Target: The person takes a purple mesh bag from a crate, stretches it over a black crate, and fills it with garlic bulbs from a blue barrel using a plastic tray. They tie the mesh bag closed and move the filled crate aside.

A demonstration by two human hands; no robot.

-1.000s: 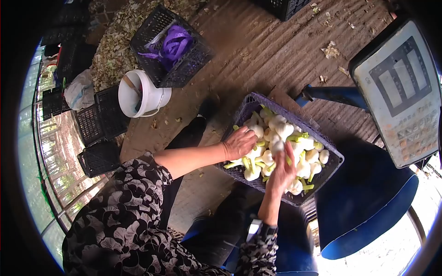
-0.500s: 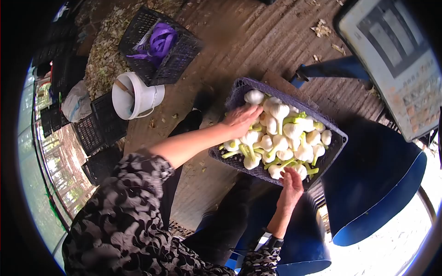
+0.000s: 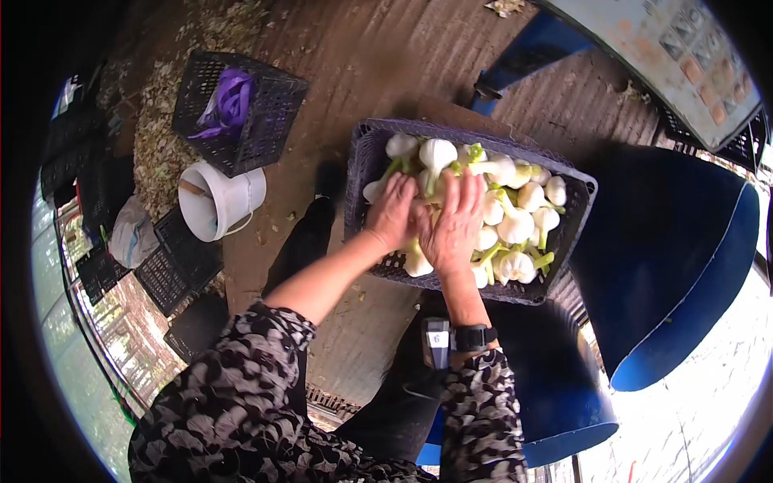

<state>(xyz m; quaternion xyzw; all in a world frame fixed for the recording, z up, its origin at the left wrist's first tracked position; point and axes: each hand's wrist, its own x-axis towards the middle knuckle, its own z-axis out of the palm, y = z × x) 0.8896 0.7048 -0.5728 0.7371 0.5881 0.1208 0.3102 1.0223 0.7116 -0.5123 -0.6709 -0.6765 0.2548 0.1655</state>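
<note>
A dark plastic crate (image 3: pixel 586 183) in front of me is heaped with white garlic bulbs (image 3: pixel 516 226) that have short green stems. My left hand (image 3: pixel 393 212) lies on the bulbs in the left part of the crate, fingers stretched forward and slightly bent. Beside it my right hand (image 3: pixel 454 227) rests on the bulbs near the middle, palm down, fingers extended and a little apart. Thumbs almost meet between the hands. The bulbs beneath both palms are hidden. On the right wrist is a black watch (image 3: pixel 473 338) with a small grey device next to it.
A black crate (image 3: pixel 274 121) holding purple straps (image 3: pixel 232 101) and a white bucket (image 3: pixel 251 193) stand at left. More black crates (image 3: pixel 165 274) lie beyond. A keypad panel (image 3: pixel 684 56) on a blue post (image 3: pixel 531 56) is at upper right. Blue curved containers (image 3: pixel 684 274) stand at right.
My right hand has moved from the crate's near edge up onto the bulbs, next to my left hand. My left hand has come slightly nearer. The camera view has shifted.
</note>
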